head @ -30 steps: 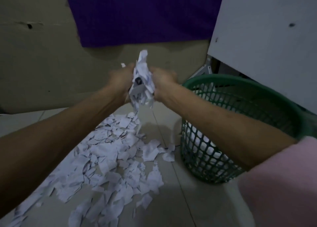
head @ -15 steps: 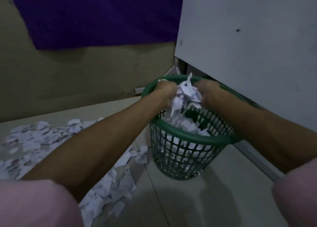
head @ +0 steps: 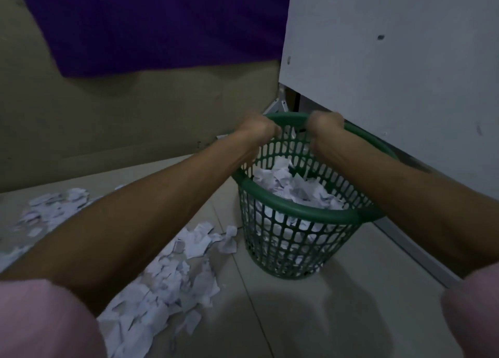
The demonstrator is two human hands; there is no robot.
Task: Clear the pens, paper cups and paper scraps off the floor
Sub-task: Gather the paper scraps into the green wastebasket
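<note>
Hovering over the far half of the green mesh basket (head: 298,236), both hands are curled loosely with nothing visible between them. The left hand (head: 258,128) and the right hand (head: 325,125) sit close together but apart, knuckles toward the camera, so whether the fingers are fully closed cannot be told; no paper shows in either.

Directly below them, inside the basket, lies a heap of paper scraps (head: 293,186) filling it to roughly half its depth, with more white showing through the mesh lower down.

Outward from there, the relation that matters is this: the remaining loose scraps on the floor (head: 167,279) lie to the left of the basket and nearer the person, trailing from a few pieces just beside the basket's base down toward the near left corner. A second, thinner scatter (head: 51,206) sits further left, near the beige wall. The pile runs diagonally, from the basket foot toward the near left.

The left arm already crosses above that pile, so the left hand is likely the nearer one to it; the right would have to cross over the basket. No pens or cups are visible. A grey panel (head: 391,60) stands close behind the basket on the right.
</note>
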